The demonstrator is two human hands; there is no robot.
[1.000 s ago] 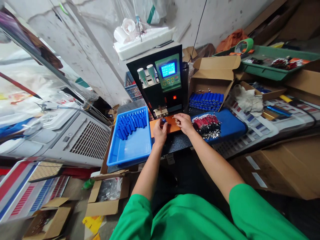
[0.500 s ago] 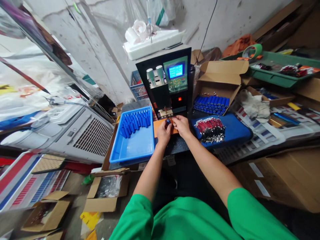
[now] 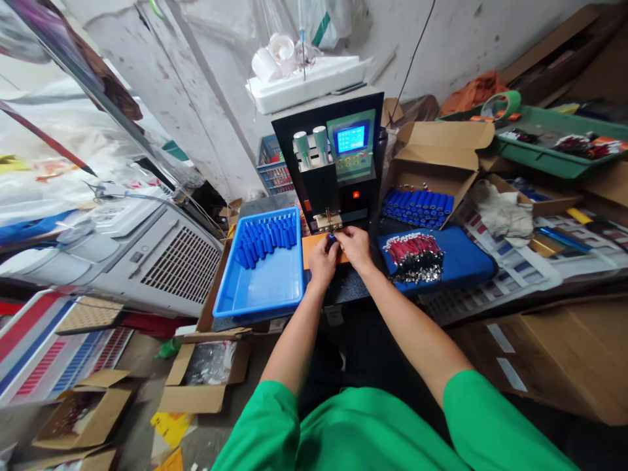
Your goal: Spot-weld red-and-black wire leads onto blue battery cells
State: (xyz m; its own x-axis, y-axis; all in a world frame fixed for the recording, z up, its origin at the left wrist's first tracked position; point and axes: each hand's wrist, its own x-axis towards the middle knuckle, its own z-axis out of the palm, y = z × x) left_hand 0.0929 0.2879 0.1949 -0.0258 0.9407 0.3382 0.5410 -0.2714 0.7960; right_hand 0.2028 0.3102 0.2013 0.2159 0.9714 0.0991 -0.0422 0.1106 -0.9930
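My left hand (image 3: pixel 322 263) is closed around a small blue battery cell (image 3: pixel 332 238), held end up just below the electrodes (image 3: pixel 330 217) of a black spot welder (image 3: pixel 314 186). From the right, my right hand (image 3: pixel 356 248) has its thumb and fingers pinched together at the top of that cell. What sits in this pinch is too small to make out. An orange block (image 3: pixel 309 247) lies under both hands. To the left, a blue tray (image 3: pixel 260 307) holds blue cells in rows. On the right, red and black wire leads (image 3: pixel 415 254) lie bunched on a blue pad (image 3: pixel 466 261).
An open cardboard box (image 3: pixel 436 167) of blue cells stands right of the welder. Behind it is a green tray (image 3: pixel 544 154) with wires and a tape roll (image 3: pixel 513 103). A foam lid (image 3: pixel 304 82) with white rolls rests on the welder. Several boxes sit on the floor.
My right hand's fingers have closed in on the cell's top, and the left hand stays around the cell below the electrodes. The whole view has shifted slightly.
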